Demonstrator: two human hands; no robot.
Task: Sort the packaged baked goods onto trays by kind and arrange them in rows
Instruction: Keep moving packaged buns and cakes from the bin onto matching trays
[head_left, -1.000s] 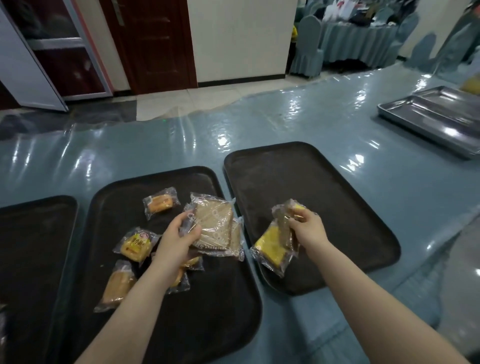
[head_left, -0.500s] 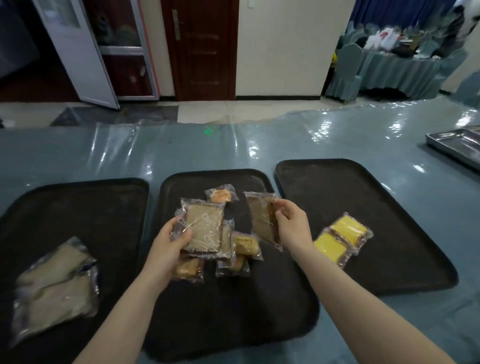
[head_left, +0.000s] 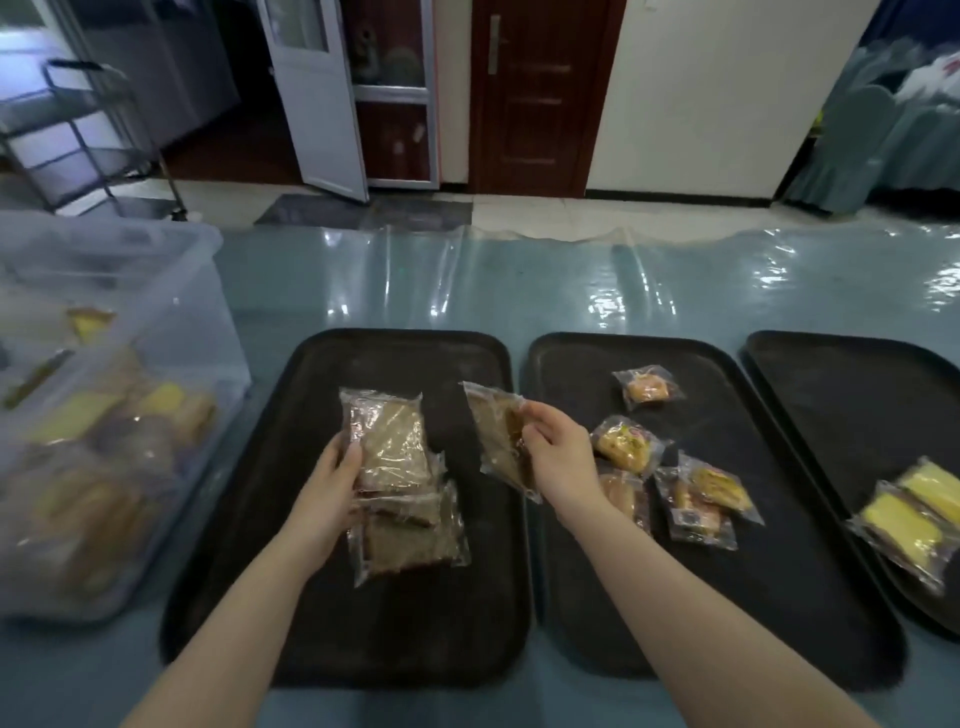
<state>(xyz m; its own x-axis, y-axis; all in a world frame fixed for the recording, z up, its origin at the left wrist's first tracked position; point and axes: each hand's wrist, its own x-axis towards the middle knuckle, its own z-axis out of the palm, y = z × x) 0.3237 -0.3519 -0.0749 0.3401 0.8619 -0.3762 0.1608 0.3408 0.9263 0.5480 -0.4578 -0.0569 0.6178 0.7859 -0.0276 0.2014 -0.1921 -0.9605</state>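
Left hand (head_left: 332, 488) clamps a brown bread packet (head_left: 389, 441) over the left tray (head_left: 249, 519) (more packets beneath); right hand (head_left: 558, 457) pinches another brown packet (head_left: 496, 436) just right of it.

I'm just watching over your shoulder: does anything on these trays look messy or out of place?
Nothing is spilled or torn. The small orange-brown packets on the middle tray lie scattered and overlapping, not in rows. The yellow cake packs hang over the right tray's near edge. The brown bread packs on the left tray overlap too.
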